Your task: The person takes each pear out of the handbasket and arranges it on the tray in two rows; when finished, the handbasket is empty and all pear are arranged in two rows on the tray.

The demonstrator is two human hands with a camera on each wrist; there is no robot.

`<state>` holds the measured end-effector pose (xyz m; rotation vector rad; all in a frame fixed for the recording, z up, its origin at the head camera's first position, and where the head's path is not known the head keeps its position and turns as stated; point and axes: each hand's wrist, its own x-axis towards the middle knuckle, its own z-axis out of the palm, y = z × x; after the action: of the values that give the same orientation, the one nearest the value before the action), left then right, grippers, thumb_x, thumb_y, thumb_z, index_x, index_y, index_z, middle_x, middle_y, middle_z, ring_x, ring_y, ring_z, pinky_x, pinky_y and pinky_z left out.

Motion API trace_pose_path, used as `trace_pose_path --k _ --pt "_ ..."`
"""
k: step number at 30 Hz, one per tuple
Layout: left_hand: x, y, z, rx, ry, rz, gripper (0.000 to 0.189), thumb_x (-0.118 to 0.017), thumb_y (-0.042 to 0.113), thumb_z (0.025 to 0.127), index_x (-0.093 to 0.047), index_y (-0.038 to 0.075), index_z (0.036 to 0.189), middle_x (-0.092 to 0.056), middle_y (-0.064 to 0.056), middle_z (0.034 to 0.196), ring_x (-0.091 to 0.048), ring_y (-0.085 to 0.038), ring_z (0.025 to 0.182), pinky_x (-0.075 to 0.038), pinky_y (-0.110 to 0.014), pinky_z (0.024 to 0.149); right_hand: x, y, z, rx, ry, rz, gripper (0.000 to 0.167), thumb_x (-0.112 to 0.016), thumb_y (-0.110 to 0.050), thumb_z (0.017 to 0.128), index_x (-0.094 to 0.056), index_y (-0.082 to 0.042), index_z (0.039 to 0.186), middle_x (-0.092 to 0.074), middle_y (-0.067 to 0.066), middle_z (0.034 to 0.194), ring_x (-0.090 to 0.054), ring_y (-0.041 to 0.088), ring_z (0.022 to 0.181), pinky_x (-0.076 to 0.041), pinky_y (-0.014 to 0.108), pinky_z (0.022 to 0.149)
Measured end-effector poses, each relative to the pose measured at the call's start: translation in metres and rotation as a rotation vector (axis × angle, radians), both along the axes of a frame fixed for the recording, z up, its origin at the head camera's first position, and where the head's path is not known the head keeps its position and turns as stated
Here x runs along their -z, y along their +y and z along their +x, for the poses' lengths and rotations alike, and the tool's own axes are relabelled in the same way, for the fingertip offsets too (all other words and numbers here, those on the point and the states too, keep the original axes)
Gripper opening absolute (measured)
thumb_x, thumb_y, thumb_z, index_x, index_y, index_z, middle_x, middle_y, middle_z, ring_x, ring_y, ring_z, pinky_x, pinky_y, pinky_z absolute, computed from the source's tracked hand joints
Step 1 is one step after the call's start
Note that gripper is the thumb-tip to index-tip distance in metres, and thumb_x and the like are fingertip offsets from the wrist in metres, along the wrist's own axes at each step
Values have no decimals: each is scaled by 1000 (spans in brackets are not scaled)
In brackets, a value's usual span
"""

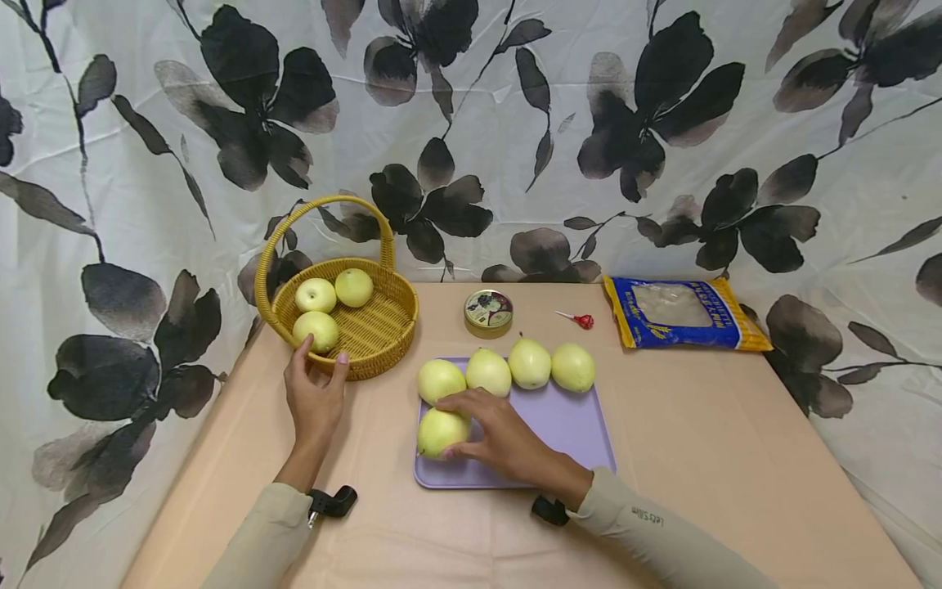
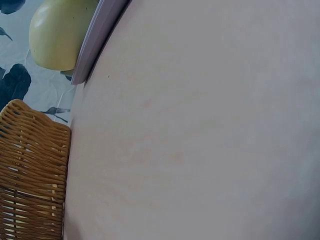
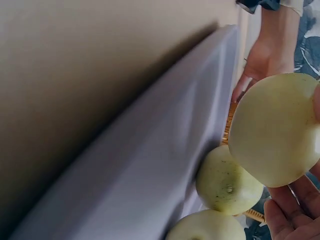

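Note:
My right hand (image 1: 508, 438) grips a round, pale yellow-green pear (image 1: 443, 433) at the near left of the lilac tray (image 1: 552, 425), with the thumb on the near side and fingers over the far side. In the right wrist view the held pear (image 3: 275, 132) sits among the fingers, other pears (image 3: 227, 182) beyond it. Several more pears (image 1: 529, 364) line the tray's far side. My left hand (image 1: 315, 401) touches the near rim of the yellow wicker basket (image 1: 379, 360), fingers extended. Three pears (image 1: 316, 331) lie in the basket's left and back part.
Behind the tray stands a round tin (image 1: 488, 314). A red lollipop (image 1: 584, 321) lies to its right, then a blue and yellow packet (image 1: 684, 314). The basket's tall handle (image 1: 324, 200) arches up. A floral cloth (image 1: 515, 164) hangs along the table's back edge.

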<state>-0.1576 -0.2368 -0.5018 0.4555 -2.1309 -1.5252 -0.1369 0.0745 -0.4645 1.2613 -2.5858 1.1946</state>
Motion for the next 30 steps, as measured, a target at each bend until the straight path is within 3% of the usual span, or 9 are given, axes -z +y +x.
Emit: trace_pose_path --k 16,22,30 --pt "-1 -1 0 -3 -12 4 73 -73 35 102 -38 21 165 -29 -20 167 -33 -35 157 -41 -54 125 13 -9 -4 -54 37 91 70 -91 -31 80 -66 -17 144 -65 -1 147 -57 18 141 -47 40 121" --pt "-1 -1 0 -2 -10 -3 73 -73 34 102 -38 21 165 -29 -20 166 -34 -36 157 -42 -55 124 11 -7 -7 -109 21 95 70 -92 -22 80 -66 -15 144 -63 3 153 -53 18 147 -42 42 126" --pt "0 -1 0 3 -6 11 73 -73 33 102 -38 20 165 -28 -20 166 -33 -36 157 -42 -55 124 11 -10 -7 -137 109 93 70 -93 -11 77 -66 -10 142 -63 8 152 -55 22 145 -43 40 125"
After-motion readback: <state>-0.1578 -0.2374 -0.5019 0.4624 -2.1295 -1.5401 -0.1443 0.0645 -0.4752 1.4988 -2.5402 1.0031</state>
